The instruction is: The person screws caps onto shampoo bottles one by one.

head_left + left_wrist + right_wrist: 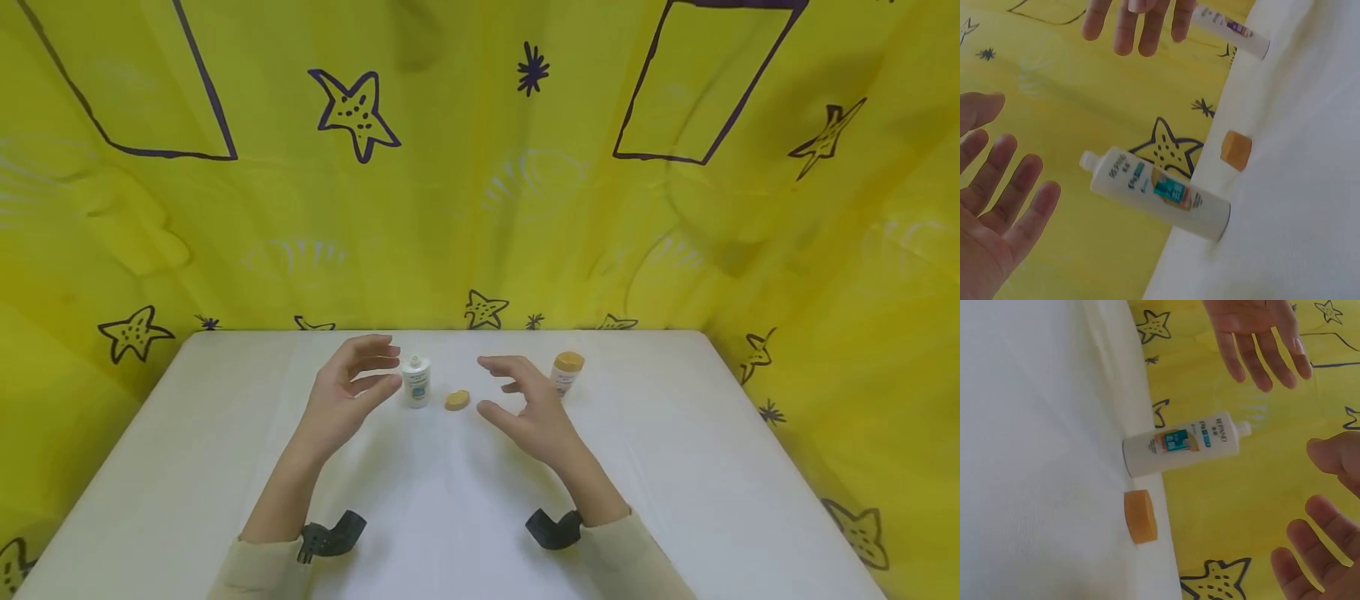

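- On the uncapped white bottle (pixel 417 385), we read what looks like "REPAND" across the top of the label (pixel 1177 440); the smaller characters blur, above a teal block over a yellow-orange patch.
- We see this bottle upright on the white tabletop (pixel 442 533), its cylindrical body topped by a narrow white spout.
- Just right of the bottle, we find a loose, rounded orange cap (pixel 457 400).
- Farther right of it stands an orange-capped white bottle (pixel 567 372), whose label shows purple but is too small for us to read.
- We see the left hand (pixel 341 393) close by the bottle's left, apart from it, fingers loosely extended.
- Right of the bottle, we see the right hand (pixel 531 408) empty, fingers relaxed, thumb apart.
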The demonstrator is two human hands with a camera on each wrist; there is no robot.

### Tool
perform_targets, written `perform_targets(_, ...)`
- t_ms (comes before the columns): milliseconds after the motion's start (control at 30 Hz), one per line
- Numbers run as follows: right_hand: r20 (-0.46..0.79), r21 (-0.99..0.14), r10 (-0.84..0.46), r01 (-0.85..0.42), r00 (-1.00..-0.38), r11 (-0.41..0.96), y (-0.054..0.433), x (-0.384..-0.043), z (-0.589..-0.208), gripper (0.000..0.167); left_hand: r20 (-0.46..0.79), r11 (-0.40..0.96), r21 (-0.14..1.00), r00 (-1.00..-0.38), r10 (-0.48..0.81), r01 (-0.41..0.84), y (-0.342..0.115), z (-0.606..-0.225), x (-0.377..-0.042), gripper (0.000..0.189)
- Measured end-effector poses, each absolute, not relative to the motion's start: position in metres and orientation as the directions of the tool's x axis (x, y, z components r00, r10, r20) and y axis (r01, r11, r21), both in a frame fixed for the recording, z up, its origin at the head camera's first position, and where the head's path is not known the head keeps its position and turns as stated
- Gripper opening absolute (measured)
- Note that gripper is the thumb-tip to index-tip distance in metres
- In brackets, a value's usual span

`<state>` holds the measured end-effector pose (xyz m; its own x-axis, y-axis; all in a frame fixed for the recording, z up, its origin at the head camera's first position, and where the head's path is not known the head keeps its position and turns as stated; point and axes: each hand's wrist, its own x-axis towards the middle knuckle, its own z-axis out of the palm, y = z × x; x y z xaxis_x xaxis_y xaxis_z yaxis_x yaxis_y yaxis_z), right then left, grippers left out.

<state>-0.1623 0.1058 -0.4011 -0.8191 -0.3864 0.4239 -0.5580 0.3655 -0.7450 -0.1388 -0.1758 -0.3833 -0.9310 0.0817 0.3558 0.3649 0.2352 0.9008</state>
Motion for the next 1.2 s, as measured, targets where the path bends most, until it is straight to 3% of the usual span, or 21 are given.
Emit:
perform_targets(200, 0.348, -0.733, -0.443, -0.534, -0.826, 0.422, 0.088, -0.175, -0.411, 0.041, 0.303, 0.251, 0.920, -0.953, 0.025, 0.300, -0.186, -0.395, -0.145, 0.050)
perform_targets(600, 0.168, -0.706, -0.448, -0.424, -0.878, 0.567, 0.069, -0.190, -0.421, 0.048, 0.256, 0.296, 0.924, -0.967, -0.012, 0.242, -0.195, -0.421, -0.160, 0.054)
perform_targets(933, 0.071, -0.657, -0.452, -0.383, -0.889, 0.650, 0.059, -0.197, -0.434, 0.047, 0.148, 0.241, 0.958, -0.988, 0.053, 0.156, -0.192, -0.439, -0.168, 0.059)
perform_targets(1200, 0.007, -0.619, -0.476, -0.377, -0.880, 0.689, 0.057, -0.199, -0.441, 0.051, 0.064, 0.272, 0.957, -0.989, 0.134, 0.099, -0.184, -0.451, -0.170, 0.063)
